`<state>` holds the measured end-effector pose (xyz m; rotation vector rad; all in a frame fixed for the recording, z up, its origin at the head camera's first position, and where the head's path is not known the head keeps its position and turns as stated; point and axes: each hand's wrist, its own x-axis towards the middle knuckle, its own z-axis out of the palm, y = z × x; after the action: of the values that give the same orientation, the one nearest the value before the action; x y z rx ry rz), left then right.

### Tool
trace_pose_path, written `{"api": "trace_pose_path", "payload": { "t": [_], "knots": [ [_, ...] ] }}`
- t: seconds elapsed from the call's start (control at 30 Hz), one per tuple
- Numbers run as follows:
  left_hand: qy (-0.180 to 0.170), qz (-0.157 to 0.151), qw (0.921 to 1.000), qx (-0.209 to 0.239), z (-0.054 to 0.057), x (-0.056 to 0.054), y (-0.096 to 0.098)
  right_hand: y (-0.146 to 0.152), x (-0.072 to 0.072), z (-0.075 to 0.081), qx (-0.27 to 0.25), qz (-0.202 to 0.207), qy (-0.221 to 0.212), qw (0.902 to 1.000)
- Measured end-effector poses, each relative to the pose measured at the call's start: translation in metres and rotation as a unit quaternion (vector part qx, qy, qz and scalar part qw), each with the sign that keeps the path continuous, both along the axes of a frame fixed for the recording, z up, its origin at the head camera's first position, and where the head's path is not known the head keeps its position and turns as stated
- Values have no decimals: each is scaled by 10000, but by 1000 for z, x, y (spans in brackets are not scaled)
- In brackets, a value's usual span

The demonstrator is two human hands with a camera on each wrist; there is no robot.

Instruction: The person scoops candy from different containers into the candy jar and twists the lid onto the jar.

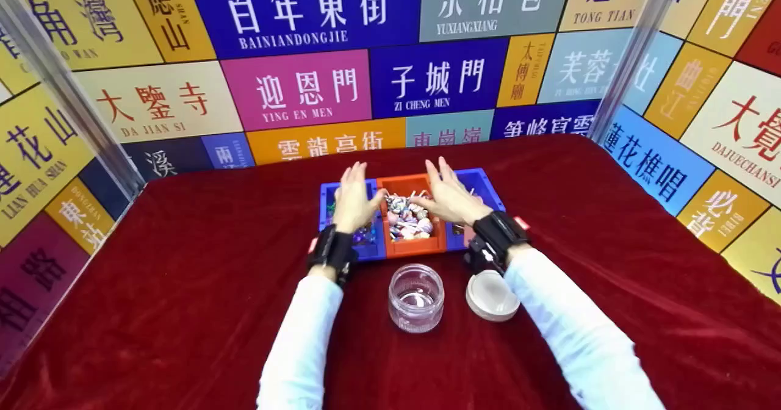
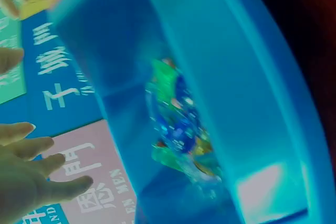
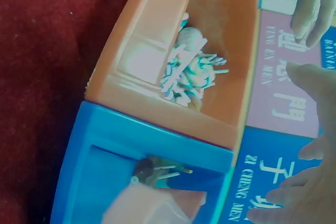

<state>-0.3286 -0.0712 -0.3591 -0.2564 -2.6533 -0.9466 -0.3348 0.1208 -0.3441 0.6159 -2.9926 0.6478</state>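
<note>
Three joined bins (image 1: 416, 249): long axis left-right, right end slightly farther | left hand (image 1: 352, 205), right hand (image 1: 452, 197): unclenched, fingers extended

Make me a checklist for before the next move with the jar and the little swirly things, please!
1. Jar open on top: ok, its lid lies beside it on the red cloth.
2. Room inside the jar: ok, no pieces show in it.
3. Swirly pieces ready: ok, a pile sits in the orange bin.
4. Left grip and right grip free: ok, both look open, holding nothing.
5. Clear view of the whole right blue bin from the head: not ok, the right arm covers part.
6. Lid fits the jar: cannot tell, it is off.
</note>
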Motion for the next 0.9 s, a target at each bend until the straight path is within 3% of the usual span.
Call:
{"api": "trace_pose_path", "payload": {
  "t": [0.2,0.43,0.73,0.9],
  "knots": [
    [1113,-149,9884,1026,-3,18,-13,13,20,1,-240,169,311,9991],
    [1654,-4,9775,1308,-15,35,-34,35,39,-6,-350,257,773,9961],
    [1579,251,9772,1399,-28,47,-54,61,53,-15,-275,-594,1247,9900],
    [1247,445,9791,1543,-35,49,-59,69,57,-23,-35,-1054,1089,9884]
  ]
}}
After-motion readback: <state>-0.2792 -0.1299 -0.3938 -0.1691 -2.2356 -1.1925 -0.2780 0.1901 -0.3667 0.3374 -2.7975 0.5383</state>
